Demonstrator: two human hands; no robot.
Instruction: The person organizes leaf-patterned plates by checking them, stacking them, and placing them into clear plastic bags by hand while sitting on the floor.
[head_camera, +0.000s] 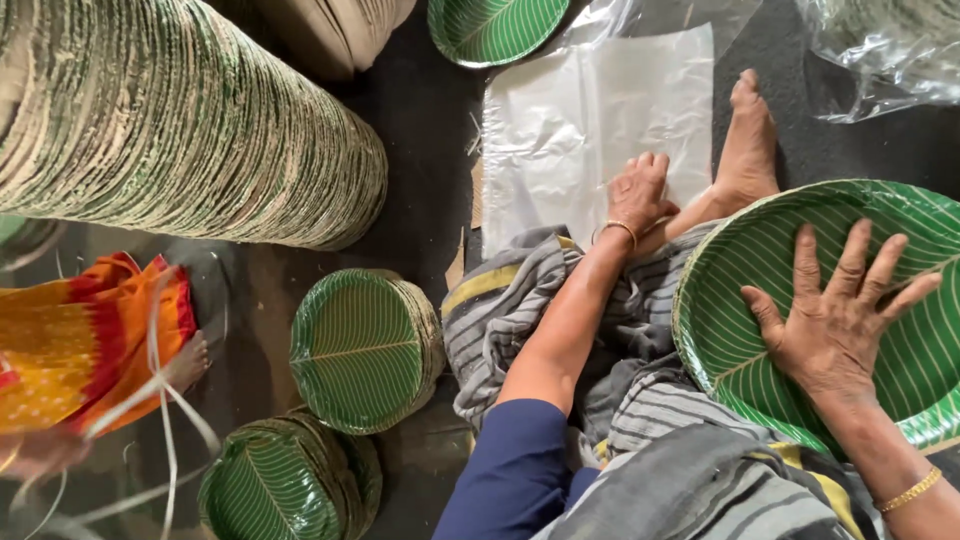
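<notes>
Right hand (843, 315) lies flat, fingers spread wide, pressing on the green leaf-patterned plate (760, 300) resting across the person's lap, gripping nothing. Left hand (638, 192) is curled down onto the clear plastic bag (585, 120) lying flat on the floor just beside the bare foot (748, 140); whether it pinches the bag, I cannot tell. Two small plate stacks (365, 348) sit well off to the left.

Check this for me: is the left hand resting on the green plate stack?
No, the left hand lies on the clear plastic bag; the right hand presses flat on the green plate stack.
</notes>
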